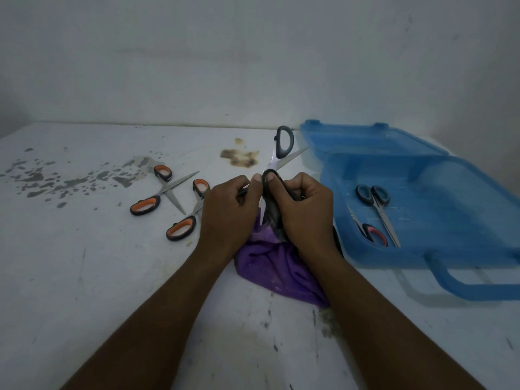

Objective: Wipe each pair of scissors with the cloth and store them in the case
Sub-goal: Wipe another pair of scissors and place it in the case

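Observation:
Black-handled scissors stand spread open at the table's middle, one handle loop up and one blade pointing down. My left hand grips them by the lower handle. My right hand pinches the purple cloth against that handle, and the rest of the cloth hangs onto the table under both hands. Two orange-handled scissors lie open on the table to the left. The open blue case on the right holds small black-handled scissors and red-and-black-handled scissors.
The case's lid lies open toward the back wall, and its carry handle sticks out toward me. The white tabletop has dark splashes at the left and a brown stain behind the hands.

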